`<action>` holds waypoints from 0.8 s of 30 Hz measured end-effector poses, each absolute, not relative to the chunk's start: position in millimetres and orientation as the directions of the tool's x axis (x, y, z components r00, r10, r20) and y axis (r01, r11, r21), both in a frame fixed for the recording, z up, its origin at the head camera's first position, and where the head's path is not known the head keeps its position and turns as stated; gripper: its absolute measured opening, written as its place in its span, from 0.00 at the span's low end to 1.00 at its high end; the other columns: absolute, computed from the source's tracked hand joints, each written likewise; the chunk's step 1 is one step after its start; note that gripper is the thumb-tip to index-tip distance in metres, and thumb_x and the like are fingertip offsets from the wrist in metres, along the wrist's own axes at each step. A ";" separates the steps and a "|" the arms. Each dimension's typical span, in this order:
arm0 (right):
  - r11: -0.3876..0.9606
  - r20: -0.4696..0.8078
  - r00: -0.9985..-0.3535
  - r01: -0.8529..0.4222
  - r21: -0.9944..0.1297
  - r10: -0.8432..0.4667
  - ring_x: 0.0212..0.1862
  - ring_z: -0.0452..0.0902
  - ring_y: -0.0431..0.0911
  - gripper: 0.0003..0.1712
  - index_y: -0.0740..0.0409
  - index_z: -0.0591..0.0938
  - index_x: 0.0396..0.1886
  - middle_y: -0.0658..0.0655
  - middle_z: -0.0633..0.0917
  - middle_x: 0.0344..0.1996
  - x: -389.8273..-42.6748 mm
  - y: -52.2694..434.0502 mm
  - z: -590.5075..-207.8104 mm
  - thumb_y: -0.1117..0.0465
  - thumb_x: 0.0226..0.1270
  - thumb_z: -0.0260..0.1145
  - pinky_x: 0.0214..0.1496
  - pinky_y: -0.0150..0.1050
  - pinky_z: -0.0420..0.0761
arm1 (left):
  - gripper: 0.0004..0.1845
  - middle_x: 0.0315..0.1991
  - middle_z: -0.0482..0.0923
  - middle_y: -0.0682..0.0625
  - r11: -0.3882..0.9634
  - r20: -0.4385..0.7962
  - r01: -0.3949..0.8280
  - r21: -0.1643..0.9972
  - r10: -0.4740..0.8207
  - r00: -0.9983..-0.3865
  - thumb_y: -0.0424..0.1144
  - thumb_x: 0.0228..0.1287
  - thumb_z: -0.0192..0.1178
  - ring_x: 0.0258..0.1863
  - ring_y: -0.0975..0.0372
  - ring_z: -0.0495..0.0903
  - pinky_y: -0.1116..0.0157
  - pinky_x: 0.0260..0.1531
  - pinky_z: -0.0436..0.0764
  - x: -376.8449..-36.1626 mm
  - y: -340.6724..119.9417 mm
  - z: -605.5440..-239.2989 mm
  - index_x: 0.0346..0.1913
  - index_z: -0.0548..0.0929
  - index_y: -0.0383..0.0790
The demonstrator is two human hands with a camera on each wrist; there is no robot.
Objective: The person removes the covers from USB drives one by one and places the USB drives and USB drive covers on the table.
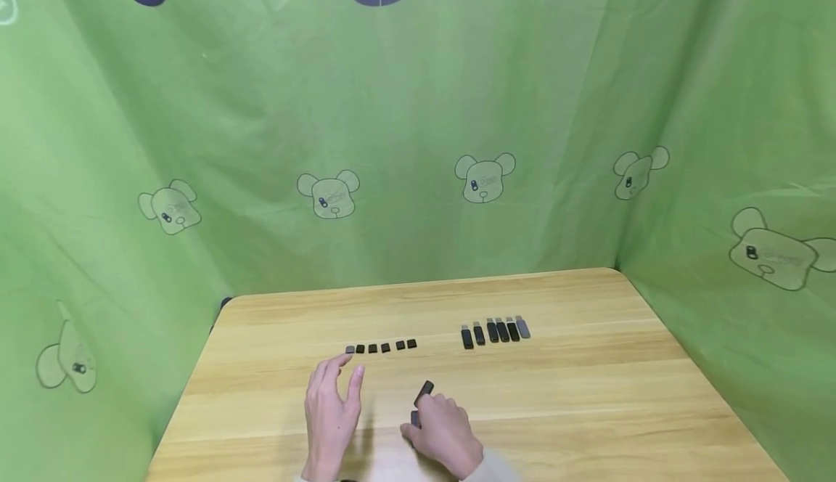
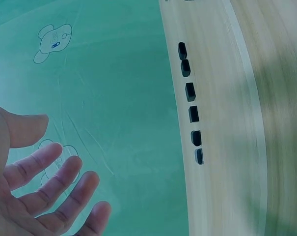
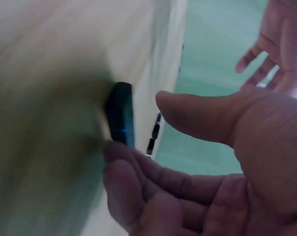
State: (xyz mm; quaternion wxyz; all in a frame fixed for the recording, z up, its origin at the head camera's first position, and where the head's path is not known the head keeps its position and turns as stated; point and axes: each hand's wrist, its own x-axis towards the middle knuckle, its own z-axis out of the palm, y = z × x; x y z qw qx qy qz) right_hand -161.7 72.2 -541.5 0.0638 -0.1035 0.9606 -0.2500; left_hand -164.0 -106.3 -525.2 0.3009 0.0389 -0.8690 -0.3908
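Black stick [image 1: 423, 393] juts away from the curled fingers [image 1: 418, 430] of the right hand [image 1: 444, 435], gripped; the left hand [image 1: 332, 409] hovers open beside it above the bench [image 1: 588, 395].

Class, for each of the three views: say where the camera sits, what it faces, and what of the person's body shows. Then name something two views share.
Head: looks forward and down at the table; left hand and right hand show.
Left wrist: looks past the open left hand at the row of caps.
Right wrist: close on the right hand at a black stick.
Shared: the caps appear in head and left wrist views.
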 end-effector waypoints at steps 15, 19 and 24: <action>0.884 -0.137 -0.970 -0.118 -0.452 -0.199 0.19 0.68 0.45 0.14 0.61 0.78 0.22 0.52 0.74 0.16 -166.8 72.8 -541.9 0.58 0.59 0.73 0.19 0.38 0.66 | 0.14 0.48 0.86 0.40 0.685 0.469 0.155 0.712 -0.299 -0.831 0.34 0.64 0.68 0.44 0.50 0.84 0.49 0.47 0.82 -165.1 -102.1 -525.1 0.51 0.84 0.34; 0.876 -0.165 -0.966 -0.099 -0.473 -0.198 0.19 0.67 0.44 0.13 0.58 0.76 0.20 0.52 0.74 0.16 -165.7 74.5 -542.2 0.60 0.59 0.70 0.19 0.37 0.64 | 0.15 0.49 0.86 0.40 0.679 0.458 0.154 0.718 -0.294 -0.839 0.35 0.63 0.69 0.48 0.48 0.84 0.45 0.50 0.81 -163.8 -100.5 -527.2 0.51 0.84 0.35; 0.843 -0.157 -0.970 -0.075 -0.532 -0.185 0.22 0.69 0.47 0.12 0.59 0.76 0.22 0.54 0.76 0.19 -163.9 77.7 -535.8 0.60 0.60 0.69 0.22 0.40 0.67 | 0.14 0.47 0.87 0.41 0.693 0.474 0.169 0.701 -0.277 -0.836 0.37 0.63 0.70 0.49 0.49 0.83 0.44 0.52 0.81 -162.6 -98.4 -532.5 0.50 0.85 0.36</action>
